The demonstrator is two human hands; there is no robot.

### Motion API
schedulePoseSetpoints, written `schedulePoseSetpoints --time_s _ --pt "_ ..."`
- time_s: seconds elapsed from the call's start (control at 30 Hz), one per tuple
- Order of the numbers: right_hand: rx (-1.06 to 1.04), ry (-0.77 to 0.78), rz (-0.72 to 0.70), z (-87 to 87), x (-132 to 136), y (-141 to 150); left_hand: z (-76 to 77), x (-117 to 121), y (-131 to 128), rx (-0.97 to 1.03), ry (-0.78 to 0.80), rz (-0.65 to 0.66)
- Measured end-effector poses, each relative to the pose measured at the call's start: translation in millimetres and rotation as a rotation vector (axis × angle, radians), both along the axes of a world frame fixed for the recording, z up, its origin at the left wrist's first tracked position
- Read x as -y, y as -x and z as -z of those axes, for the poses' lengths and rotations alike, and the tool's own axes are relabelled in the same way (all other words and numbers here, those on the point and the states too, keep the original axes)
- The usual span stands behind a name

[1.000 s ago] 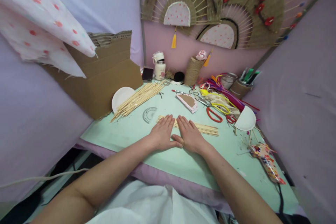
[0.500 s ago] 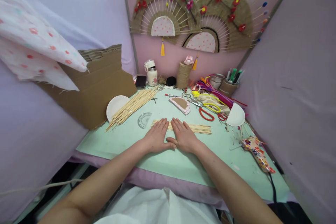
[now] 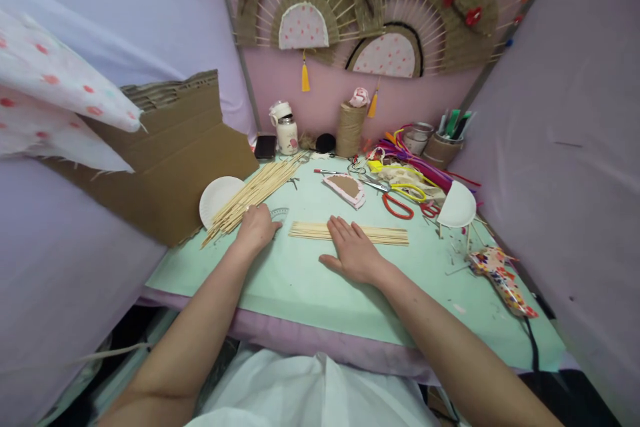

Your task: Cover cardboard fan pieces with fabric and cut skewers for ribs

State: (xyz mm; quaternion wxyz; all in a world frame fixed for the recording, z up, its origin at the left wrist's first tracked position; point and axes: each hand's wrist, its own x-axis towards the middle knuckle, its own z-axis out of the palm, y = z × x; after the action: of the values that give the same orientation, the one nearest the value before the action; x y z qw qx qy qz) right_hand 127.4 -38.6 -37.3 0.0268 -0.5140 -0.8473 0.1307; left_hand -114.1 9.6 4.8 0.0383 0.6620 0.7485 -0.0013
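Observation:
In the head view, my right hand lies flat with fingers stretched over a row of thin bamboo skewers set side by side on the table. My left hand is at the near right edge of a larger loose pile of bamboo skewers. Its fingers bend down at the pile and its thumb stands apart to the right; the fingertips are partly hidden. Beside that thumb, a clear protractor is partly covered by the hand. A half-round cardboard piece with a pink fabric edge lies beyond the row.
Scissors with red handles and yellow ones lie right of centre. A patterned glue gun rests at far right, near a half paper plate. A twine spool and bottle stand behind; cardboard leans left.
My left hand has lifted off the skewer row and moved left to the loose pile. My right hand stays flat on the row. The camera view has shifted somewhat.

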Motion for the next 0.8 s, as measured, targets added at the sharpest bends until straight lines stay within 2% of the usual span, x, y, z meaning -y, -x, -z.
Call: schedulePoseSetpoints --time_s 0.17,0.37,0.6,0.8 --pt "-0.002 -0.001 0.003 1.0 0 0 0.3 -7 -1 0.047 0.051 0.006" --pt "-0.014 -0.001 0.004 3.2 -1 -1 -1.9 -2 -5 0.169 0.016 0.076" --pt "-0.004 -0.005 0.003 0.5 0 0 -3.0 13 -31 0.074 0.034 0.195" --pt "-0.015 0.019 0.012 -3.4 1 1 -4.6 14 -34 0.110 0.064 0.222"
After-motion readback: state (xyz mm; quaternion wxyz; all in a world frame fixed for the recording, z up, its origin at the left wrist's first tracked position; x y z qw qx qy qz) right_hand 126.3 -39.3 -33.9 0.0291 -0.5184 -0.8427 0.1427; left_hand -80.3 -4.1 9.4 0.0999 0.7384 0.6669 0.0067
